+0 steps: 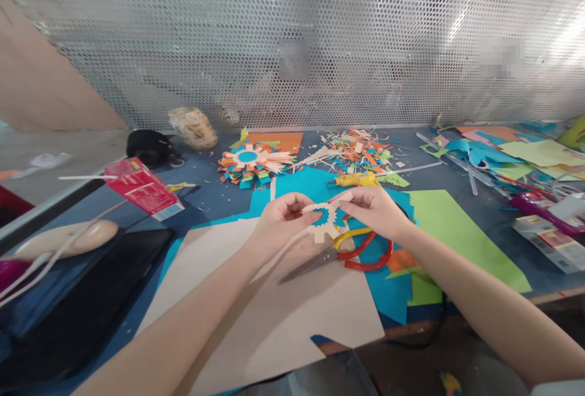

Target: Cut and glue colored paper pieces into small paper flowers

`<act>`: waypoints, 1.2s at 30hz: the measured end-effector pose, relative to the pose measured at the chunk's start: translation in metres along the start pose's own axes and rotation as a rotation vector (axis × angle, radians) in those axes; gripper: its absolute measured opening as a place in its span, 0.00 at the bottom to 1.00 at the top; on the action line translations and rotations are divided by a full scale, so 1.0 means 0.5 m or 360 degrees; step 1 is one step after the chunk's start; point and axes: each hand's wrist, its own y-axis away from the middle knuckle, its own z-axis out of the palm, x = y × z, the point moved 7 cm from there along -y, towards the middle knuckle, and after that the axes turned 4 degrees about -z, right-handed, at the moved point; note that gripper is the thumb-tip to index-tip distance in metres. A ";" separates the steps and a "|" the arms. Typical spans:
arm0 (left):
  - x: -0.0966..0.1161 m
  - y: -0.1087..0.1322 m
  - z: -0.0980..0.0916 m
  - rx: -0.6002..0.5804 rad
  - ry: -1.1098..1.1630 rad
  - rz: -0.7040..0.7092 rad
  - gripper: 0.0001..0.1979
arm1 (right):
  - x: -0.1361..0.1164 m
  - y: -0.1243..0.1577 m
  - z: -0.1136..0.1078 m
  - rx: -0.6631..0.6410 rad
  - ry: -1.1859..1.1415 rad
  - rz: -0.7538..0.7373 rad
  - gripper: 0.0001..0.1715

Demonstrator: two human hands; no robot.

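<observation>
My left hand (283,216) pinches the left side of a cream paper ring (323,236) between thumb and fingers. The ring has a jagged inner edge and small tabs cut around its outside. On the other side, my right hand (372,208) grips the ring's upper right edge with closed fingertips. Just below the ring lie scissors (328,256) with red and yellow handles, blades pointing left. They rest on a large cream sheet (274,335), partly over a blue sheet (388,298). A yellow tool (356,180) lies behind my hands.
A layered paper flower (247,157) and a heap of paper scraps (359,152) lie by the perforated metal panel (228,49). At left are a red carton (144,189) and a black tray-like object (100,298). To the right are a green sheet (457,237) and a small box (548,243).
</observation>
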 end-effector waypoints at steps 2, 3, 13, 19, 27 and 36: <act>0.000 0.000 -0.001 0.0005 0.0003 0.0003 0.19 | 0.004 0.001 -0.003 0.0022 0.0065 0.0000 0.12; 0.000 -0.001 -0.002 0.0008 0.0008 0.0007 0.19 | 0.006 0.001 -0.004 0.0029 0.0107 -0.0005 0.12; -0.015 -0.002 0.013 -0.0096 -0.0100 0.0081 0.17 | 0.008 -0.005 -0.006 0.0054 0.0239 -0.0073 0.09; -0.013 -0.002 0.004 0.0029 -0.0167 0.0111 0.17 | 0.023 -0.003 0.001 0.0052 0.0142 0.0023 0.12; -0.009 0.000 -0.004 0.0141 -0.0277 0.0147 0.18 | 0.040 -0.002 0.009 0.0044 0.0107 0.0059 0.14; -0.007 0.000 -0.018 0.0220 -0.0171 0.0156 0.12 | 0.031 0.002 0.005 0.0038 0.0348 -0.0041 0.12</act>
